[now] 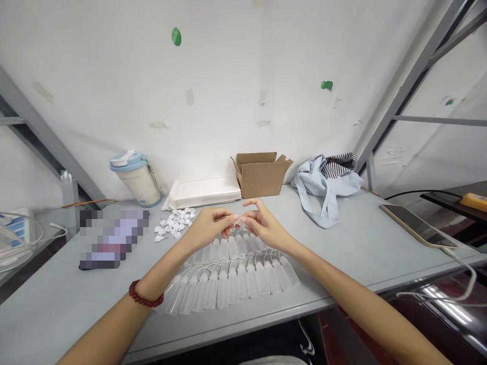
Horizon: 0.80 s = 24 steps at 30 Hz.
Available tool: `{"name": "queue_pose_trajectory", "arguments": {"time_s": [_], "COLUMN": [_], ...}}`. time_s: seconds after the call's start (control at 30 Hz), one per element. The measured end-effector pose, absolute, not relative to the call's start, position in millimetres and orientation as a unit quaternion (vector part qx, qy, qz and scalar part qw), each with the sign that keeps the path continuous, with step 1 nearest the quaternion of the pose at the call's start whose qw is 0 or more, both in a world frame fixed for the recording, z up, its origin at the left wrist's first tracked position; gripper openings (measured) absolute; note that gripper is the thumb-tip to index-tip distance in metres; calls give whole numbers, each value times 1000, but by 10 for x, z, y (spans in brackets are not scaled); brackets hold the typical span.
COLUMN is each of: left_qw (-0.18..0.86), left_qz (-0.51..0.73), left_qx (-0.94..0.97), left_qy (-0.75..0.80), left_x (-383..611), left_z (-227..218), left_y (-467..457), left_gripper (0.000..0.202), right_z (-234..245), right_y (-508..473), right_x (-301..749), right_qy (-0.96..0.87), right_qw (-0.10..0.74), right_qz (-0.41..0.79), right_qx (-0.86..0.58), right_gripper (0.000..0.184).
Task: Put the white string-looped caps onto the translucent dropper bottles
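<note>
On the grey table (361,268), two rows of clear bottles (232,289) lie with long axes running roughly near to far, slightly fanned, narrow ends pointing far. Over the far row, the left hand (205,225) and right hand (268,226) meet, each in a narrow fingertip pinch on what looks like a small clear piece (239,221); its axis cannot be told. A light, level grip from both sides should suit it.
</note>
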<state>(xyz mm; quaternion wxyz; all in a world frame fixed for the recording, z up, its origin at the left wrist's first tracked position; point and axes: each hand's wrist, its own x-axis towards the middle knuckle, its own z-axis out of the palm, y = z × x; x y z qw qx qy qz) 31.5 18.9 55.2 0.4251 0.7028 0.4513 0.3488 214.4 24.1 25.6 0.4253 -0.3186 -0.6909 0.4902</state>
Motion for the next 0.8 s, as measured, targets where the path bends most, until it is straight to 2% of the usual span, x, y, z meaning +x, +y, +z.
{"name": "queue_pose_trajectory", "arguments": {"time_s": [0.13, 0.33, 0.5, 0.8], "left_qw": [423, 340, 286, 404], "left_qz": [329, 324, 345, 315], "left_qx": [706, 783, 804, 727], "left_qy": [463, 408, 391, 458], "left_x": [304, 314, 334, 311], "left_z": [548, 544, 539, 553], "left_y": [189, 156, 145, 170], "left_gripper": [31, 18, 19, 31], "right_z": [258, 304, 343, 298], "right_y": [244, 264, 251, 268], "right_x": [2152, 2176, 2192, 2203], "right_qy": [-696, -652, -635, -710], "right_qw": [424, 398, 384, 398], "right_qz": [481, 557, 585, 464], "right_qx": [-323, -326, -327, -349], "right_gripper": [27, 34, 36, 31]}}
